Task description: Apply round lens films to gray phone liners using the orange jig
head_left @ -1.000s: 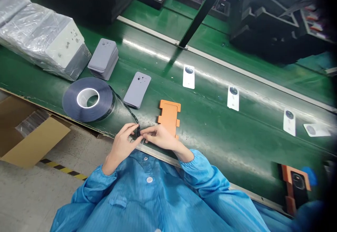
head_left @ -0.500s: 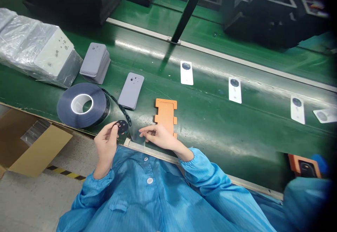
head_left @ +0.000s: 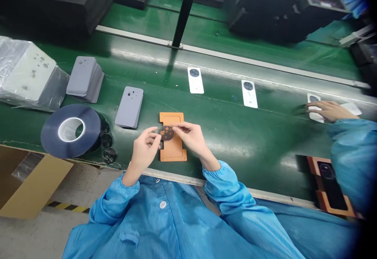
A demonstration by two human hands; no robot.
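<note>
Left hand (head_left: 146,147) and right hand (head_left: 190,136), grip of both pinching a black perforated disc (head_left: 167,133), above orange notched tray (head_left: 174,151), clear plastic (head_left: 27,168) in brown cardboard box (head_left: 37,186)

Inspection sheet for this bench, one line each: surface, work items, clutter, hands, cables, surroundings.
Surface: glossy green worktop, a few pale specks.
Work items: black perforated disc over an orange fixture; contact unclear.
Clutter: tape roll, two grey panel stacks, plastic-wrapped bundle.
Hands: right hand pinches the disc's edge; left hand is at the opposite edge, grip unclear.
Cables: none clearly identifiable.
Surroundings: co-worker's hand over a white panel; open carton below the worktop's edge.
</note>
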